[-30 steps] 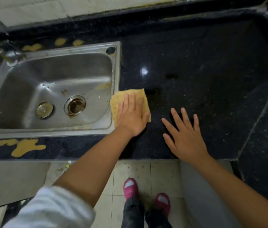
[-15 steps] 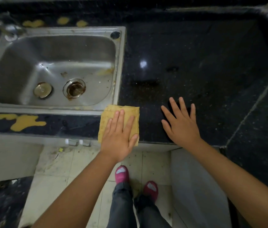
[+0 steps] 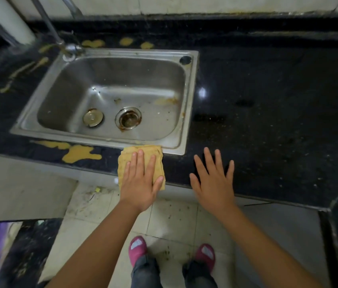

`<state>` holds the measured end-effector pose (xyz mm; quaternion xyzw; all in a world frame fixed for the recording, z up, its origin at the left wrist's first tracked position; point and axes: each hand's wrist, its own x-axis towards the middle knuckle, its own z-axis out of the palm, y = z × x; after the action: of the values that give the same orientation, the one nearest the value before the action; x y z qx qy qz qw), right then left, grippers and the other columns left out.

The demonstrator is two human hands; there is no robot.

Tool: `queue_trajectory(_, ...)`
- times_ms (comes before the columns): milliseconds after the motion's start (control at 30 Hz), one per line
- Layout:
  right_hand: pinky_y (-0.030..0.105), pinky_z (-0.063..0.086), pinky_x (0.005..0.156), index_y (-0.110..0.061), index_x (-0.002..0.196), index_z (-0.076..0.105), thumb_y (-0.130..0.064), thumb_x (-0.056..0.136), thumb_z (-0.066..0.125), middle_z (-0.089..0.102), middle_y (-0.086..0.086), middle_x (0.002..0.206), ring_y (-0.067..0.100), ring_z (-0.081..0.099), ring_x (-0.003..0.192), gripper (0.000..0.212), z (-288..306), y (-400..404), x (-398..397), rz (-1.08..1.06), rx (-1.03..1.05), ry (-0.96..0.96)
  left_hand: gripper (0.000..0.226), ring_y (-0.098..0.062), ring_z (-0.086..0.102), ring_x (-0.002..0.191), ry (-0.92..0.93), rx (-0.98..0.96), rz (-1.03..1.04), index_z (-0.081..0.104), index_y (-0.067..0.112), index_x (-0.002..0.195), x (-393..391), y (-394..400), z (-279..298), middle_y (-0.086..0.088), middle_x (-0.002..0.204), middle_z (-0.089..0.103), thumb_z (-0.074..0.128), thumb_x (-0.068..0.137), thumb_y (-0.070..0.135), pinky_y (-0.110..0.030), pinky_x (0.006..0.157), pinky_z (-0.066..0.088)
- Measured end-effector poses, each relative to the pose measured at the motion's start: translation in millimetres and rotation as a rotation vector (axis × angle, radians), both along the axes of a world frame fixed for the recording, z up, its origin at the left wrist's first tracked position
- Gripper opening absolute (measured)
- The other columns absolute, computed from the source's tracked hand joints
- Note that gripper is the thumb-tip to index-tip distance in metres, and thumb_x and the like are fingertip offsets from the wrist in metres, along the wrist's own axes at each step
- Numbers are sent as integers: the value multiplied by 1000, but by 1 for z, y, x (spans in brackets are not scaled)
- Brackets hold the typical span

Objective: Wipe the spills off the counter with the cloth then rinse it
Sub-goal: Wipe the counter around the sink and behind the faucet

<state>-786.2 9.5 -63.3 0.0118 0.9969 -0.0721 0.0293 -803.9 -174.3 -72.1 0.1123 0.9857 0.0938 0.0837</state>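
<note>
A folded yellow cloth (image 3: pixel 128 154) lies on the black counter (image 3: pixel 267 121) at its front edge, just below the sink's front right corner. My left hand (image 3: pixel 141 181) presses flat on the cloth with straight fingers. To its right, my right hand (image 3: pixel 212 183) rests flat on the counter's front edge, fingers spread, holding nothing. A yellow spill (image 3: pixel 78 152) spreads on the counter left of the cloth, in front of the steel sink (image 3: pixel 191 96). More yellow spots (image 3: pixel 126 41) sit behind the sink.
A tap (image 3: pixel 68 48) rises at the sink's back left corner. A loose plug (image 3: pixel 92 117) lies beside the drain (image 3: pixel 128 118). Yellow smears (image 3: pixel 24 69) mark the counter left of the sink. The counter turns a corner at the right. Tiled floor and my pink shoes show below.
My left hand slid the cloth from beside the sink's right rim toward me and leftward along the front edge. My right hand stayed flat on the counter.
</note>
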Motion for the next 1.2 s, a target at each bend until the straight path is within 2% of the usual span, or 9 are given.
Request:
queue_trajectory(167,51,15,102,-11,115,64,-42,98,6,59,17,125,40,54,116,68,-8,-11,2,-83,37,-78,105,-24,-16,133,29,-1,0,12,12,145,-13,-37,-1,-20,153,4,-30,67,69,-28,106,-17)
queue_trajectory(400,64,21,94,-3,118,59,-44,97,3,53,25,129,42,40,126,73,4,-68,-17,-134,-5,68,95,-31,-13,142,-60,-141,50,-12,11,145,-34,-106,11,-17,153,-14,-21,63,58,-37,115,-7)
queue_trajectory(500,63,19,100,-7,119,58,-43,98,5,54,21,129,33,28,127,67,7,-123,-34,-31,-6,116,83,-42,33,132,40,-155,48,25,3,141,-44,-136,4,-29,143,32,-10,87,55,-44,111,22)
queue_trajectory(600,62,22,98,-10,120,57,-43,98,4,54,19,131,33,29,127,66,6,-169,-53,12,19,94,68,-43,54,113,-12,-116,35,35,3,128,-52,-170,-1,-28,125,55,-1,94,49,-43,98,23)
queue_trajectory(733,60,25,94,-10,120,59,-43,97,2,54,19,130,41,46,123,70,-3,-194,-65,-48,46,40,67,-44,54,112,58,-122,68,35,3,127,-65,-217,-6,-29,123,55,-1,94,50,-43,98,21)
queue_trajectory(933,61,18,92,-3,118,60,-42,98,7,56,22,127,45,49,118,69,-6,-222,-61,-79,85,9,69,-46,54,112,66,-102,112,37,1,128,-81,-276,-10,-31,124,54,1,94,50,-44,99,21)
queue_trajectory(1067,58,19,94,-4,117,60,-41,94,19,55,22,128,43,48,120,61,-1,-258,-74,17,79,30,94,-46,40,126,53,-86,135,42,-2,133,-89,-308,-5,-30,137,40,-12,86,59,-51,107,28)
queue_trajectory(1133,57,17,98,-5,121,58,-46,94,11,51,20,133,38,42,127,68,1,-268,-80,57,78,29,101,-45,32,131,31,-75,160,37,-3,136,-95,-324,-6,-30,142,33,-17,82,63,-53,107,22)
queue_trajectory(1200,52,4,106,-8,134,46,-52,88,4,36,16,146,29,18,138,75,-5,-268,-84,39,30,19,96,-47,36,128,82,-80,190,38,-6,134,-98,-336,-5,-32,139,36,-9,86,62,-56,105,26)
